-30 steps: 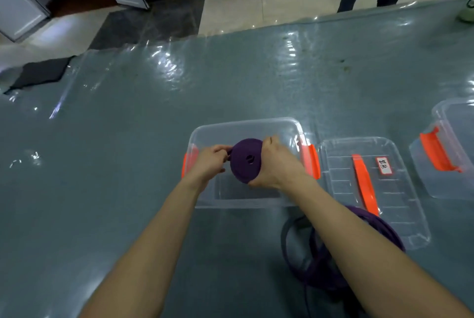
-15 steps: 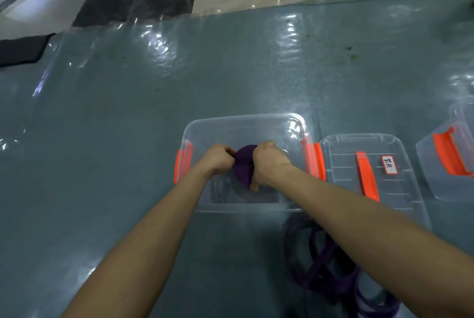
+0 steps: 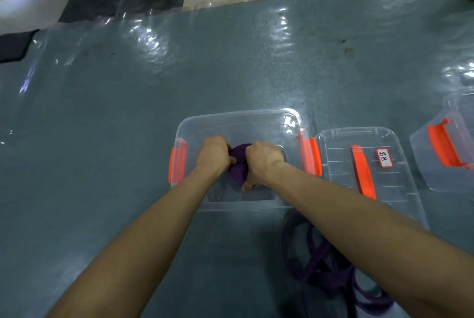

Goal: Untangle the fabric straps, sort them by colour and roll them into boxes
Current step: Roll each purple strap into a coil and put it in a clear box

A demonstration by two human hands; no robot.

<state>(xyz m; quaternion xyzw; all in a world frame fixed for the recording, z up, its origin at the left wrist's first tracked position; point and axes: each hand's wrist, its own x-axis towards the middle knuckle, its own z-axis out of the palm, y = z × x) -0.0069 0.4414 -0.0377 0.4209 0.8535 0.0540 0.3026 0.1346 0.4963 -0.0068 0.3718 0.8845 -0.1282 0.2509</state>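
Purple fabric, wound into a roll, sits between your two hands inside the clear box at the centre of the frame. It is low in the box, but I cannot tell if it touches the bottom. Your left hand grips the roll from the left with curled fingers. Your right hand clamps it from the right, with the fingers round its lower edge. Just right of the box lies a lid with a white label. Loose purple straps lie heaped at lower right, partly under your right forearm. Another clear box stands at the right edge.
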